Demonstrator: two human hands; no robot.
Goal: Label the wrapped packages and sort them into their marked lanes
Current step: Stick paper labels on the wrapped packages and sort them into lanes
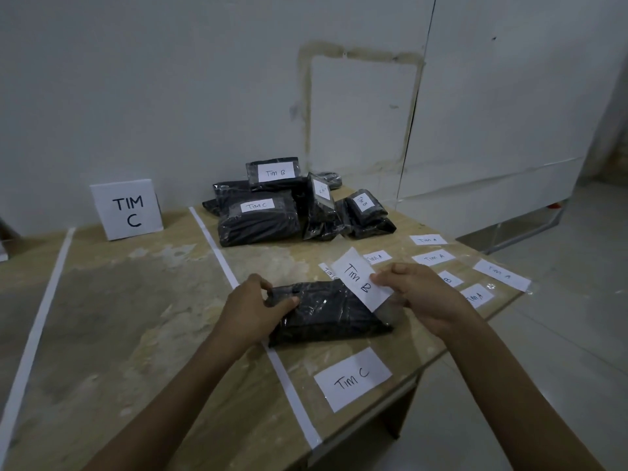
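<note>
Holding the black plastic-wrapped package (326, 314) at its left end, the left hand (253, 309) has its thumb on top and fingers curled over the far edge; the right hand (418, 294) pinches a white paper label reading "TIM B" (360, 277) between thumb and fingertips; the label is tilted, lower end over the package's right end; cannot tell if it touches the wrap there. Package lies flat on the pale wooden bench (136, 300), near the middle, just right of the long white tape line (217, 246), near-left corner on the line. Far side, right of that line: pile of black wrapped packages (258, 222), several labelled, "TIM B" and "TIM C" readable; one leans tilted against the rest. Far left: white standing card marked "TIM C" (127, 210); second white tape line (37, 317) further left. Small loose paper labels (433, 257) lie flat on the right of the bench, most reading "TIM A"; one partly hidden behind the right hand shows "B"; a larger "TIM C" label (353, 379) lies near the bench's near edge, just beside the package.
</note>
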